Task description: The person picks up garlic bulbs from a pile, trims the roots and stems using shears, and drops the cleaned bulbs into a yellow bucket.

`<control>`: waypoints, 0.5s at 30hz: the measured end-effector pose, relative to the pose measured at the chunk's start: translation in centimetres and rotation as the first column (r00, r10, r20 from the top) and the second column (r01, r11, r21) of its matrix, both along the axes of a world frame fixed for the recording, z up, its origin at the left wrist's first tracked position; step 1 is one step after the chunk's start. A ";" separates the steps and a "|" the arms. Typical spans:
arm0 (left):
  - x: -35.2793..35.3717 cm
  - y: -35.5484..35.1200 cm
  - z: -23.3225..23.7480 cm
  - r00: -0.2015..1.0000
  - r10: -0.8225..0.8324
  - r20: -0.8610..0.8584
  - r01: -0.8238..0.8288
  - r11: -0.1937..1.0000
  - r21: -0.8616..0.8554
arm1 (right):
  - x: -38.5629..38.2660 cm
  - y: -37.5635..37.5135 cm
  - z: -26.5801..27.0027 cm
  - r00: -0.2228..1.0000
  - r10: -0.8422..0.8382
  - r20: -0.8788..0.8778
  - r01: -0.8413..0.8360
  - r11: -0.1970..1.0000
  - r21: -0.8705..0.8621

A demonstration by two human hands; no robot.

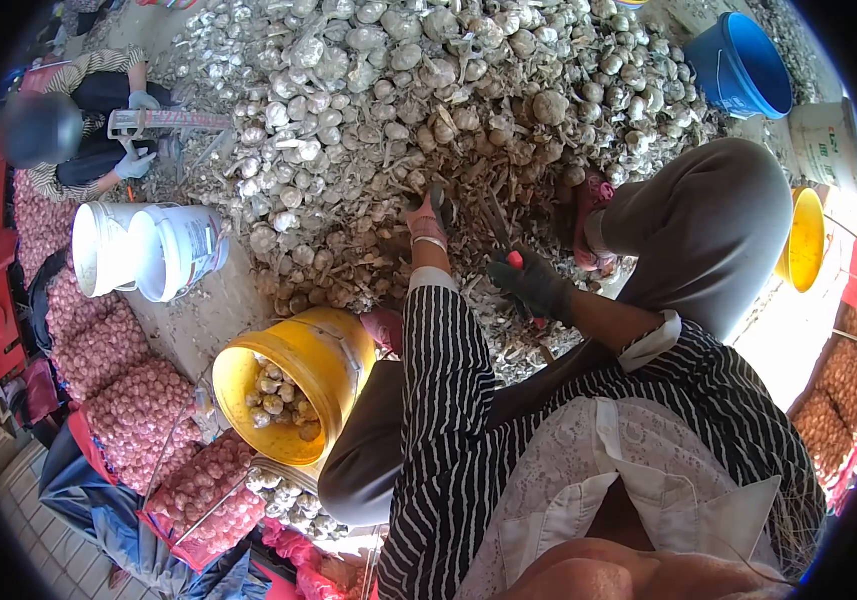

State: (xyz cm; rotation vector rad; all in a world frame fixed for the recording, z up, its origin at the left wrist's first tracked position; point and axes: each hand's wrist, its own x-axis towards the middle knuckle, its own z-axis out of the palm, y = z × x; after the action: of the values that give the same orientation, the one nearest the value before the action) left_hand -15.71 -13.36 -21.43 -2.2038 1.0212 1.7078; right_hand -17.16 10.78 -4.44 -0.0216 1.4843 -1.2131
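A big heap of garlic bulbs (398, 90) with dry stalks covers the ground in front of me. My left hand (426, 222), in a pink glove, reaches into the stalks at the heap's near edge and grips among them. My right hand (533, 282), in a dark glove, is closed around red-handled shears (513, 258) whose blades point toward the left hand. A yellow bucket (333, 345) lies tilted by my left knee with a few trimmed bulbs inside.
Two white buckets (143, 250) lie on their sides at left. Pink mesh sacks of garlic (138, 410) are stacked lower left. A blue bucket (743, 65) and another yellow bucket (806, 240) stand at right. Another person (88, 130) sits upper left.
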 end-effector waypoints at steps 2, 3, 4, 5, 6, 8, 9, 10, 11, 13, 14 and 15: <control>-1.5 -0.1 0.6 0.987 -0.028 0.156 0.037 0.998 -0.055 | -0.1 0.1 -0.2 0.987 0.055 -0.153 -0.053 0.998 0.013; -1.7 0.9 2.6 0.989 -0.063 0.137 0.081 0.987 -0.135 | -0.4 0.2 -0.2 0.987 0.051 -0.156 -0.050 0.999 0.008; -1.7 2.0 4.3 0.987 -0.099 0.126 0.124 0.968 -0.216 | -1.0 0.1 0.4 0.932 0.171 -0.320 -0.158 0.985 0.066; -1.3 2.8 4.6 0.990 0.027 0.138 0.029 0.923 -0.384 | -1.6 0.1 1.0 0.838 0.287 -0.464 -0.251 0.958 0.139; 0.0 3.2 5.2 0.989 0.022 0.148 0.038 0.920 -0.390 | -2.2 -0.1 1.8 0.845 0.278 -0.457 -0.246 0.960 0.130; 3.7 4.6 7.7 0.950 -0.279 -0.141 0.131 0.763 -0.634 | -3.1 -0.4 3.0 0.572 0.470 -0.672 -0.330 0.882 0.336; 4.9 5.5 8.1 0.930 -0.285 -0.231 0.044 0.711 -0.702 | -3.3 -0.4 3.5 0.578 0.466 -0.670 -0.335 0.884 0.326; 6.0 6.6 9.7 0.934 -0.282 -0.221 0.046 0.705 -0.708 | -3.4 -0.4 3.9 0.538 0.528 -0.657 -0.383 0.848 0.368; 6.7 7.8 12.5 0.883 -0.405 -0.238 0.090 0.643 -0.761 | -3.4 -0.5 4.1 0.492 0.587 -0.643 -0.428 0.806 0.408; 7.9 9.4 15.8 0.825 -0.544 -0.155 0.222 0.563 -0.796 | -3.1 -0.6 3.8 0.426 0.640 -0.639 -0.483 0.759 0.437; 8.7 9.9 16.5 0.829 -0.539 -0.150 0.217 0.556 -0.802 | -2.8 -0.5 3.8 0.357 0.687 -0.632 -0.522 0.708 0.475; 9.2 10.4 17.4 0.828 -0.561 0.008 0.292 0.419 -0.860 | -2.5 -0.3 4.0 0.350 0.683 -0.641 -0.525 0.710 0.470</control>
State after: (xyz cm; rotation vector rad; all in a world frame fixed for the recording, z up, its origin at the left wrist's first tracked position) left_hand -6.53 -2.92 -4.07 -1.7301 2.7011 1.4116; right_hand -19.69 10.48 -0.43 -1.0540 2.0634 -0.3786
